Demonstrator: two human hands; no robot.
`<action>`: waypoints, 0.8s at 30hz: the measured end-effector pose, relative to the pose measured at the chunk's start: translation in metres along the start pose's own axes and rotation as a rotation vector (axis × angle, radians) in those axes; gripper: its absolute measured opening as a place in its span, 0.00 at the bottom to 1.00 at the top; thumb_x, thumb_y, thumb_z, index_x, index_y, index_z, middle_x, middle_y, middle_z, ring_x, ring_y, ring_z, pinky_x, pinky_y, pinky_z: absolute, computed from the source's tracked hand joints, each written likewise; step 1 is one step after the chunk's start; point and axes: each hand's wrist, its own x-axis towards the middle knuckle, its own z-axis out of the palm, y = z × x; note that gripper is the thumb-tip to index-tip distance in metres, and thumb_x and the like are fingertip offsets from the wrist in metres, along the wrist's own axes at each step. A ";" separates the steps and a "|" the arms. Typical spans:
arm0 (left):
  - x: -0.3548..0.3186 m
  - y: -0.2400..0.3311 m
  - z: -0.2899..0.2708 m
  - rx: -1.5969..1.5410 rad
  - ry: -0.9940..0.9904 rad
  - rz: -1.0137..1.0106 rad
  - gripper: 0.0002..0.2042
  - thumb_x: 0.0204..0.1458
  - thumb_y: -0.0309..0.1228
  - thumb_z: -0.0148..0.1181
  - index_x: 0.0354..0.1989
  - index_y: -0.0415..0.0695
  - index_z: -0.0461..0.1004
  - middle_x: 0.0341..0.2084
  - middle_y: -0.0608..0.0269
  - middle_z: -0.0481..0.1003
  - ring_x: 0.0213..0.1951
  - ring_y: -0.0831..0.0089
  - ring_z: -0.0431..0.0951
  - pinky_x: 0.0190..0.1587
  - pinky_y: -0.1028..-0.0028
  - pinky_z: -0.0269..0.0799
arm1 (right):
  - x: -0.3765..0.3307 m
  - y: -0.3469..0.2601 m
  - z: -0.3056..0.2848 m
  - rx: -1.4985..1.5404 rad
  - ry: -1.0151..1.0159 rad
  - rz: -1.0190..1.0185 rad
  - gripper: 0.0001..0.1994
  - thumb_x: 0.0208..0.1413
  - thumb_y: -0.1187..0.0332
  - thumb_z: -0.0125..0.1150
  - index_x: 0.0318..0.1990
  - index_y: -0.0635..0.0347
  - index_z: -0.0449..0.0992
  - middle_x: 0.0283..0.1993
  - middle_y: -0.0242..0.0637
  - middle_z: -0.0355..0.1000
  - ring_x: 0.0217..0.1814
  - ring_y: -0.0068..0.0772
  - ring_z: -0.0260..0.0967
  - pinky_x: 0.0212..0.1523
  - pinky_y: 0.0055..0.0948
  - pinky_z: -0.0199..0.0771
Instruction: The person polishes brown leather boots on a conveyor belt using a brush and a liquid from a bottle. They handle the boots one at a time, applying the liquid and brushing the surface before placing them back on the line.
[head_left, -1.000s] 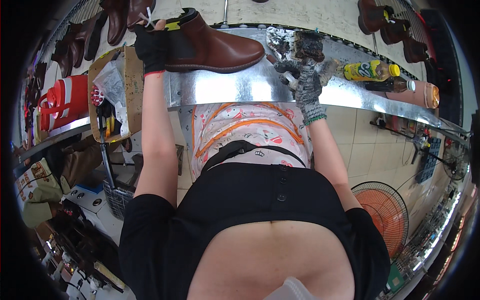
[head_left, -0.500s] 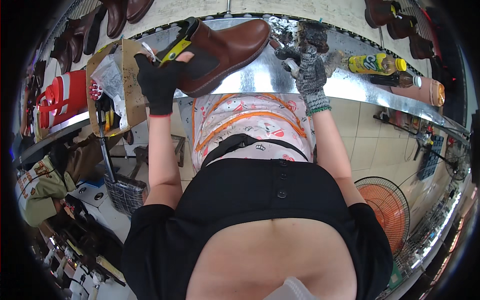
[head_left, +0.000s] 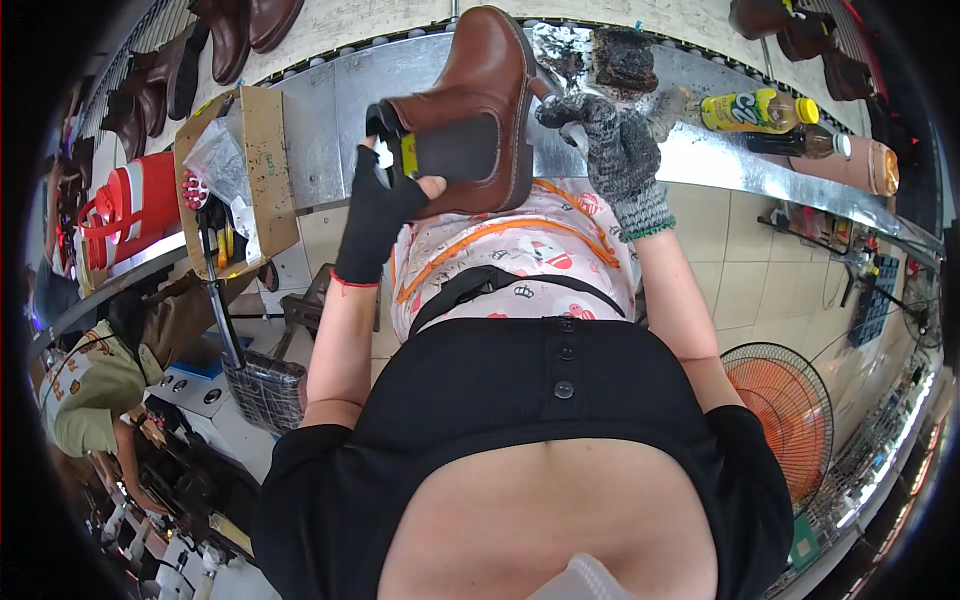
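Note:
A brown leather ankle boot (head_left: pixel 482 88) with a dark elastic side panel is tilted over the near edge of the metal bench, its toe pointing away. My left hand (head_left: pixel 385 212), in a black fingerless glove, is closed on the top of the boot's shaft beside a yellow tag (head_left: pixel 409 157). In a grey knitted glove, my right hand (head_left: pixel 618 152) is closed around a small brown-tipped tool (head_left: pixel 541 89). Its tip is at the sole edge near the toe; I cannot tell whether it touches. Most of the tool is hidden by the fingers.
Behind my right hand lie a blackened block (head_left: pixel 624 62) and a smeared whitish patch (head_left: pixel 560 52). A yellow-labelled bottle (head_left: pixel 750 112) and a dark bottle (head_left: pixel 800 142) lie to the right. An open carton (head_left: pixel 268 165) and red jug (head_left: pixel 146 200) stand left. More boots (head_left: pixel 228 40) line the far belt.
My left hand has turned the boot so its toe swings from pointing right to pointing away, and brought it nearer me. The right hand has shifted slightly toward me, still holding the tool.

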 end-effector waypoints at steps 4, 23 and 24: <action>-0.010 -0.006 0.018 -0.235 -0.082 -0.208 0.34 0.35 0.29 0.66 0.54 0.39 0.60 0.40 0.61 0.70 0.40 0.73 0.72 0.42 0.76 0.69 | -0.010 -0.010 -0.008 -0.013 -0.073 0.049 0.11 0.54 0.71 0.48 0.42 0.51 0.76 0.41 0.31 0.75 0.40 0.36 0.72 0.41 0.32 0.71; -0.013 0.005 0.040 -0.402 -0.072 -0.310 0.26 0.39 0.28 0.63 0.49 0.40 0.63 0.33 0.66 0.70 0.32 0.80 0.71 0.33 0.79 0.67 | -0.046 -0.022 -0.042 0.010 -0.132 0.011 0.09 0.47 0.71 0.53 0.37 0.54 0.77 0.34 0.38 0.74 0.37 0.41 0.71 0.38 0.35 0.70; -0.013 0.006 0.042 -0.435 -0.068 -0.314 0.26 0.39 0.28 0.63 0.50 0.40 0.63 0.34 0.65 0.70 0.33 0.79 0.71 0.34 0.78 0.68 | -0.049 -0.024 -0.045 -0.026 -0.155 0.003 0.10 0.51 0.69 0.50 0.37 0.55 0.77 0.34 0.38 0.73 0.36 0.42 0.70 0.38 0.35 0.69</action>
